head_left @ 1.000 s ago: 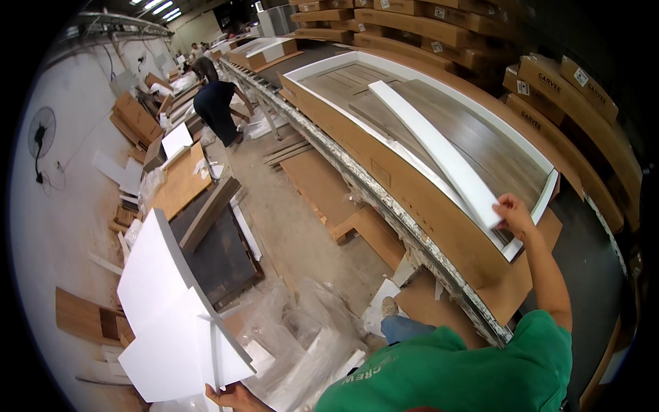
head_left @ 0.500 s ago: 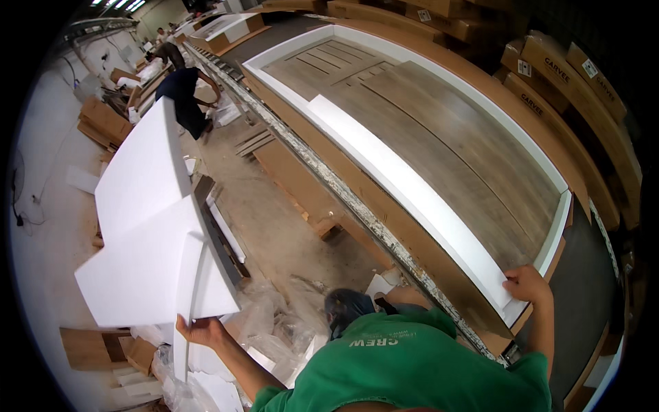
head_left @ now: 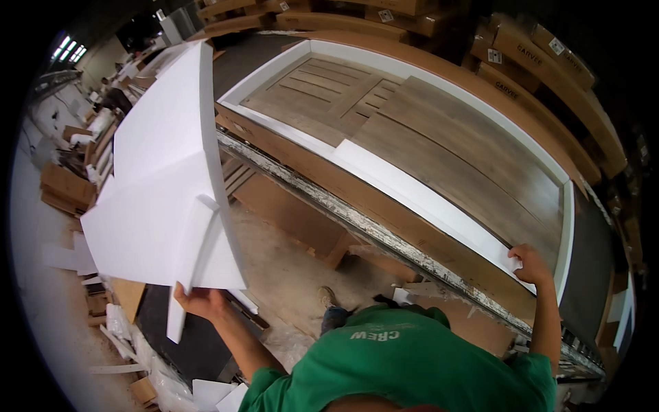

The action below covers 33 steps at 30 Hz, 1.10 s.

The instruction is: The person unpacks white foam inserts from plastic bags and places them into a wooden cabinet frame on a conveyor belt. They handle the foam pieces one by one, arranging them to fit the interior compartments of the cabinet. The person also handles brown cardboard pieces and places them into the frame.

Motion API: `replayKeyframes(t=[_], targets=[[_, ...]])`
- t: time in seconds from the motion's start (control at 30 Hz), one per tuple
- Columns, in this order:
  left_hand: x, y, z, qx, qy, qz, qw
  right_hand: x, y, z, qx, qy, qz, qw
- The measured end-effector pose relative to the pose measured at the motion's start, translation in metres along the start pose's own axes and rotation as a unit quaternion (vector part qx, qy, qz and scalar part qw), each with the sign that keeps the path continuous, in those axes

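My left hand (head_left: 200,302) is closed on the lower edge of large white foam sheets (head_left: 154,178), overlapping and tilted up at the left. A narrow foam piece (head_left: 199,237) lies against them and sticks out below my fingers. My right hand (head_left: 532,264) grips the near right end of a long white foam strip (head_left: 419,202), its fingers curled over the edge. That strip runs along the near side of a long open cardboard carton (head_left: 302,163). Inside the carton lie grey-brown wooden panels (head_left: 467,137), some slatted, bordered by white foam edging (head_left: 515,130).
A worn metal rail (head_left: 329,196) runs beneath the carton's near side. Stacked brown cartons (head_left: 535,75) stand behind at the right. Cardboard (head_left: 65,185) and plastic wrap (head_left: 168,378) litter the floor at the left. Dark sheeting (head_left: 590,247) covers the surface right of the carton.
My view has shifted. The long foam strip sits farther toward the carton's right end, my right hand still on it. The sheets in my left hand have swung a little to the right.
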<state>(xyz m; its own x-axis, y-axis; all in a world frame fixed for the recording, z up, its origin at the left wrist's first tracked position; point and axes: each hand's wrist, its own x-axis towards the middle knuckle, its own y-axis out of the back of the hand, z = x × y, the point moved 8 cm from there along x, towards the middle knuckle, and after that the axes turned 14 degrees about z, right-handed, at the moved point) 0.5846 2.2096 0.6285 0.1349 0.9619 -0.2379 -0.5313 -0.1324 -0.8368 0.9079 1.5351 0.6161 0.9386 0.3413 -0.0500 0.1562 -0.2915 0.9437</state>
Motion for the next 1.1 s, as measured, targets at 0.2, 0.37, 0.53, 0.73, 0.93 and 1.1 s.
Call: replayKeyframes(t=[0.2,0.37,0.53,0.73,0.93,1.1], targets=[[0.093,-0.002,0.015,-0.022,0.095,-0.027,0.995,0.016,-0.031,0.047,-0.237,-0.044,-0.041,0.970],[0.117,0.010,0.012,0.012,0.127,-0.038,0.991,0.123,-0.025,-0.129,-0.242,0.007,0.040,0.969],[0.129,0.001,0.010,0.024,0.109,-0.059,0.992,0.229,-0.071,-0.369,0.057,0.322,0.116,0.938],[0.122,-0.033,-0.005,0.070,0.055,-0.030,0.996,0.279,-0.130,-0.381,0.057,0.395,0.107,0.911],[0.106,-0.070,-0.003,0.146,0.029,-0.077,0.986,0.229,-0.106,-0.395,0.118,0.432,0.195,0.873],[0.094,-0.104,-0.027,0.182,0.029,-0.114,0.976,0.231,-0.092,-0.395,0.184,0.418,0.142,0.878]])
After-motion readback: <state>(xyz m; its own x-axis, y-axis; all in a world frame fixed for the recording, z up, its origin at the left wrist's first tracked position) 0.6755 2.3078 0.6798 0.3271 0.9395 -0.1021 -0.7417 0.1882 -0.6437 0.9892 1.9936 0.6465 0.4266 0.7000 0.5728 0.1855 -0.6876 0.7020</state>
